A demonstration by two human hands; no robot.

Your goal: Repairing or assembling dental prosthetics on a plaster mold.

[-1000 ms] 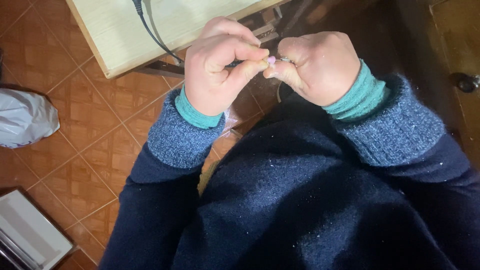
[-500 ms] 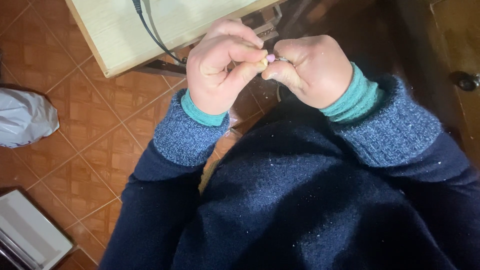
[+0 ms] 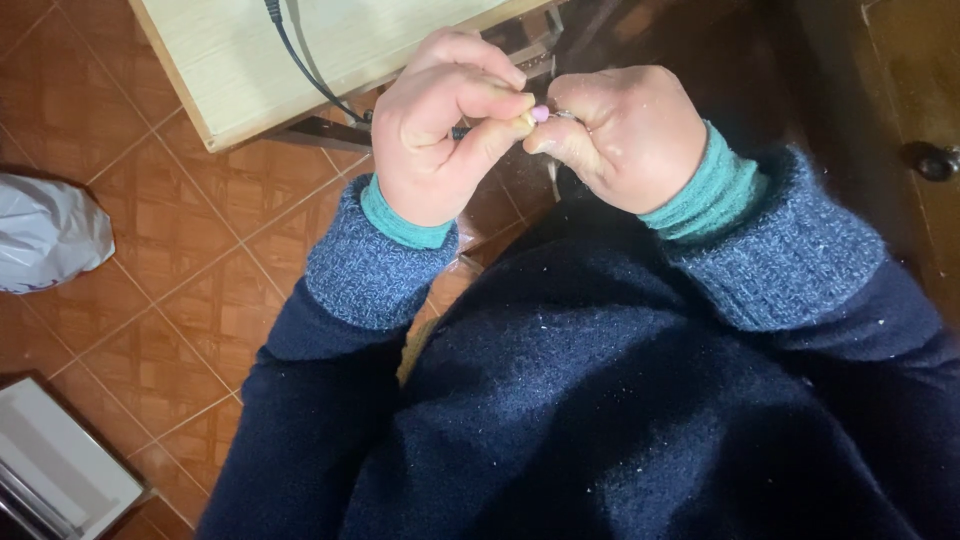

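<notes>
My left hand (image 3: 445, 125) and my right hand (image 3: 615, 135) are held close together above my lap, fingers curled and fingertips meeting. Between the fingertips sits a tiny pink object (image 3: 540, 113), pinched from both sides; its kind is too small to tell. A thin metal ring or wire (image 3: 566, 116) shows at my right hand's fingers. Both arms wear dark blue knit sleeves with teal cuffs.
A pale wooden table (image 3: 240, 70) with a black cable (image 3: 300, 60) on it stands ahead at the upper left. A white plastic bag (image 3: 45, 235) lies on the brown tiled floor at left. A white flat box (image 3: 60, 470) sits at the lower left corner.
Both hands have shifted slightly left and up together, still pinching the small pink object.
</notes>
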